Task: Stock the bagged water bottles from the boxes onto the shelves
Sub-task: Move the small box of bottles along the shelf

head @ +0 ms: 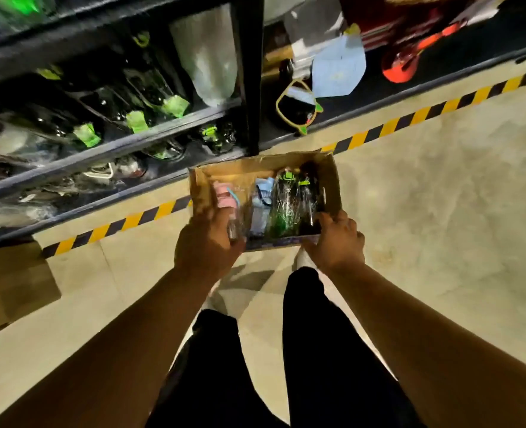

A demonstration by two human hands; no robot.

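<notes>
Left: shelves [110,149] holding dark bagged bottles [144,84], green tags [136,121] too blurred to read. Centre: cardboard box [249,168], near-left corner gripped by left hand [207,242], fingers [212,217] curled over the rim. Inside, bagged: pink-capped bottle [224,196], blue-capped bottle [261,199], green bottle [283,205], black bottle [309,199]. Near-right corner clamped by right hand [337,239].

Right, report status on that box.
Holding box, left hand, right hand at near corners. Its bagged bottles inside, unstocked. No obstruction seen before shelves.
</notes>
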